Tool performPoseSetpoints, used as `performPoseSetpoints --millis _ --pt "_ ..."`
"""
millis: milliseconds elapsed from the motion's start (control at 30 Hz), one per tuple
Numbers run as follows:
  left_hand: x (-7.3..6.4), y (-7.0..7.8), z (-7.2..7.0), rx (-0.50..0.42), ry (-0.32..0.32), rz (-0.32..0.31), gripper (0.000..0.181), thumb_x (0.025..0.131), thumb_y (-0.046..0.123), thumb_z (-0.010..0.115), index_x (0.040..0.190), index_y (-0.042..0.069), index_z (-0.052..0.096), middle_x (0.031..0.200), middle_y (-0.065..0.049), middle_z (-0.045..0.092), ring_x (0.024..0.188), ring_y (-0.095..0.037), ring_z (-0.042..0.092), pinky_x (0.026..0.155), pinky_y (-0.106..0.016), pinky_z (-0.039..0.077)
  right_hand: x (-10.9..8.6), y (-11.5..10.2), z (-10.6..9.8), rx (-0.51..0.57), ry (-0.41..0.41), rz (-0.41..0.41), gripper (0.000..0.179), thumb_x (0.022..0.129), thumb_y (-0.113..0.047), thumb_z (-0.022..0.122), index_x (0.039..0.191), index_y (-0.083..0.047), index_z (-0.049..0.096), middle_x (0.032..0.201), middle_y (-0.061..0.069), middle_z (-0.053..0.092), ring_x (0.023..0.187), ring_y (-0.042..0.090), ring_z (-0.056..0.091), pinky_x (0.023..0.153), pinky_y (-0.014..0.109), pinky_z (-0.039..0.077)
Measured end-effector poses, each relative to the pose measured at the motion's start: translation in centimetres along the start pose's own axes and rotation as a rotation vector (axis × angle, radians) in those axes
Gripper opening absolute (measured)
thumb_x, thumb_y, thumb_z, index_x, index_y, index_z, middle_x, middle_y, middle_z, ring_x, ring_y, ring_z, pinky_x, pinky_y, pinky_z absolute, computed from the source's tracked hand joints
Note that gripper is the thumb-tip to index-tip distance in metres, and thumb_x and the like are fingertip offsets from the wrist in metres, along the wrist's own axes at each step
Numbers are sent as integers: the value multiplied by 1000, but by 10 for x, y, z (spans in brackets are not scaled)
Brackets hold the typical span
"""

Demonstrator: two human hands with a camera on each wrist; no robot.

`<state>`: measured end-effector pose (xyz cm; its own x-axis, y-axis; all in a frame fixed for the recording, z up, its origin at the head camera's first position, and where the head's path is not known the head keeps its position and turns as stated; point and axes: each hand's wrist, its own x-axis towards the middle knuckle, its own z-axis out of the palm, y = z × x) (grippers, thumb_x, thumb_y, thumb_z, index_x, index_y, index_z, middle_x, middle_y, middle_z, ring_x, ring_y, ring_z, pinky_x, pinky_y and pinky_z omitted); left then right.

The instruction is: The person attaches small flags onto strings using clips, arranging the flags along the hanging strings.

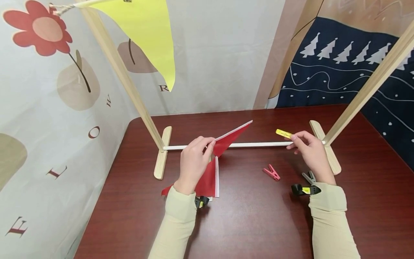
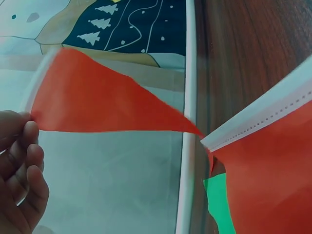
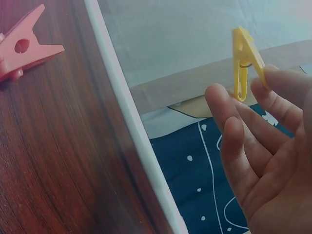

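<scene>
My left hand (image 1: 195, 162) pinches a red triangular pennant (image 1: 228, 141) by its white-edged top, holding it up near the low white rod (image 1: 258, 145). In the left wrist view its tip hangs down past the rod. My right hand (image 1: 312, 153) holds a yellow clothespin (image 1: 283, 133) between thumb and fingers, over the rod's right end. On the table, partly hidden by my left arm, lie more red pennants (image 1: 207, 180) with white edges; a green piece (image 2: 222, 200) shows beneath them. A pink clothespin (image 1: 271, 172) and a grey clothespin (image 1: 309, 177) lie near my right hand.
Two wooden posts (image 1: 124, 77) rise from flat wooden feet (image 1: 162, 153) on the dark red-brown table (image 1: 245, 223). A yellow pennant (image 1: 145, 32) hangs at the upper left beside a twisted cord (image 1: 63, 10). Printed cloth (image 1: 220, 57) stands behind the table.
</scene>
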<state>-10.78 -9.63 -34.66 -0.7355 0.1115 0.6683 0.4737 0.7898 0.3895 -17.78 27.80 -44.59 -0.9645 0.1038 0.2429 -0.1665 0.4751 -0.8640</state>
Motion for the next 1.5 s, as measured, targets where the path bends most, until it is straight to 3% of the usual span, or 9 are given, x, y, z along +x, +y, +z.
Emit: performPoseSetpoints --millis 333,467,633,833,933,1067,1167,1333,1500 --pt "3 -8 -13 -27 103 -44 15 83 23 63 94 14 70 81 5 62 67 -9 54 57 -25 46 1 0 2 -61 50 -33 31 82 -44 59 105 -23 63 96 0 61 77 14 57 54 24 47" --pt "4 -13 -17 -36 136 -57 15 84 22 62 95 16 70 82 6 62 68 -7 54 56 -25 45 -9 -36 -3 -33 33 -20 32 81 -38 63 104 -15 66 105 2 57 80 14 54 55 20 47" --pt "4 -16 -22 -65 167 -85 16 85 23 61 97 19 69 83 8 62 70 -3 54 58 -22 45 -27 -85 -6 -14 28 65 41 78 -41 65 100 -6 67 113 4 54 88 15 51 61 20 49" --pt "4 -15 -26 -101 189 -103 14 85 23 60 95 17 69 78 8 61 67 -3 52 57 -22 43 -31 -75 -6 73 50 83 34 80 -34 65 102 -9 68 114 2 56 80 13 54 58 22 48" --pt "4 -14 -27 -134 208 -117 14 85 22 61 94 16 69 78 8 61 65 -3 51 55 -21 42 -36 -90 -7 90 46 62 35 83 -33 62 104 -5 65 114 1 55 71 14 54 59 20 46" --pt "5 -14 -31 -174 243 -134 14 84 21 61 94 15 69 79 8 63 64 -3 51 53 -21 41 -39 -104 -8 279 43 49 34 83 -24 62 107 0 62 100 -1 62 65 11 56 58 16 46" --pt "6 -14 -33 -173 254 -131 13 84 20 61 94 15 69 79 7 63 63 -4 50 52 -21 41 -38 -105 -7 410 40 27 33 83 -20 62 109 1 60 90 2 65 70 12 58 56 17 47" --pt "8 -14 -35 -159 250 -121 14 84 20 62 93 14 70 78 6 64 63 -5 51 54 -22 41 -38 -112 -1 447 21 -4 28 87 -23 58 106 -2 58 93 4 63 79 16 62 54 20 48" --pt "6 -14 -38 -142 244 -122 14 82 19 64 93 14 70 82 6 63 69 -5 53 58 -22 44 -36 -119 6 549 5 -15 22 88 -22 55 100 -3 54 97 6 62 79 16 62 52 19 47"
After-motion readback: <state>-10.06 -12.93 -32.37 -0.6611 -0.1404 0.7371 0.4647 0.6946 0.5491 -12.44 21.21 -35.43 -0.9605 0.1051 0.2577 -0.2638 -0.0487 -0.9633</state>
